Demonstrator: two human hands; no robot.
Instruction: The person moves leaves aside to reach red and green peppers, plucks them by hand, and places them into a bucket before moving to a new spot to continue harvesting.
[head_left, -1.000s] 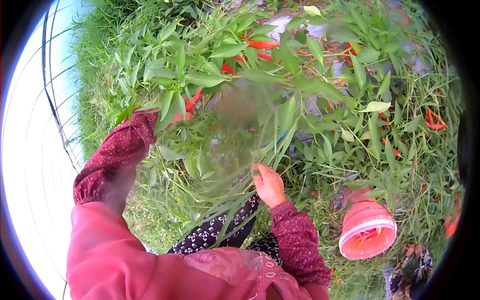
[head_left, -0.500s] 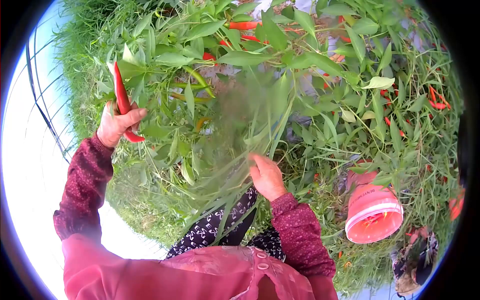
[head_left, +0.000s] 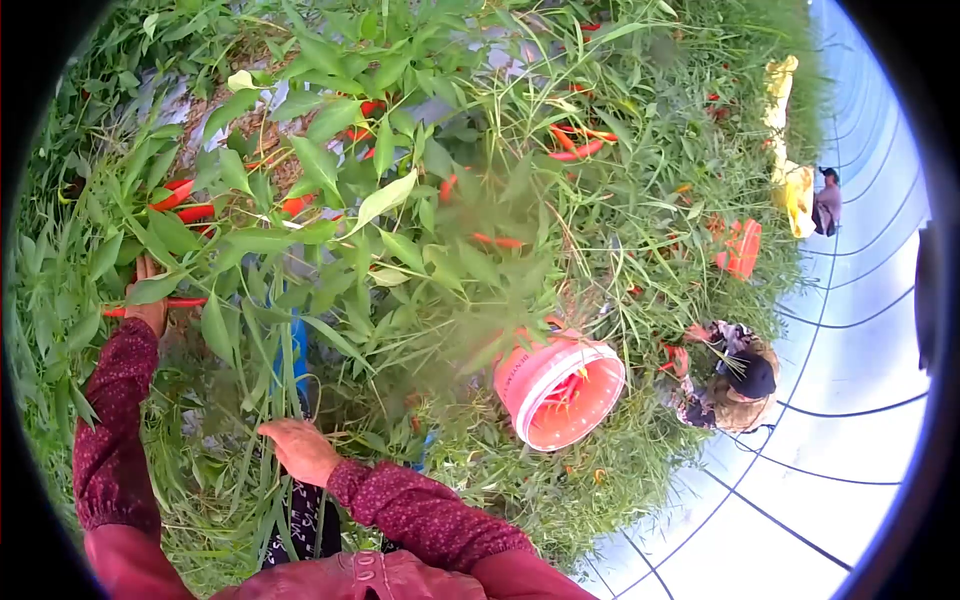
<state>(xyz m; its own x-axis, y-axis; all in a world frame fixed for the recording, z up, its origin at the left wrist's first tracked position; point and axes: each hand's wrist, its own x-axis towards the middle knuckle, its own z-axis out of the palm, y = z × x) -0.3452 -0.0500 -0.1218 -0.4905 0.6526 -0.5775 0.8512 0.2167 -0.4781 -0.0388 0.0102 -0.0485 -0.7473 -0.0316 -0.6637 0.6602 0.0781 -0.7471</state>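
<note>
Low at the left among the pepper plants, my left hand (head_left: 147,308) is closed round a red chili pepper (head_left: 186,302), whose two ends stick out on either side. Leaves cover part of that hand. Other red chilies (head_left: 196,213) hang just above it. My right hand (head_left: 303,455) is closed at the long grass blades (head_left: 262,490) in front of my leg; its fingertips are partly hidden.
A pink bucket (head_left: 507,392) with red chilies inside lies tilted right of centre. Another person (head_left: 745,385) works beyond it, near a red bucket (head_left: 740,250). Yellow sacks (head_left: 797,200) and a further person (head_left: 827,203) are by the tunnel wall.
The view has swung right. My left hand has gone from raised at the side down into the plants, still with red chili. My right hand stays by the grass.
</note>
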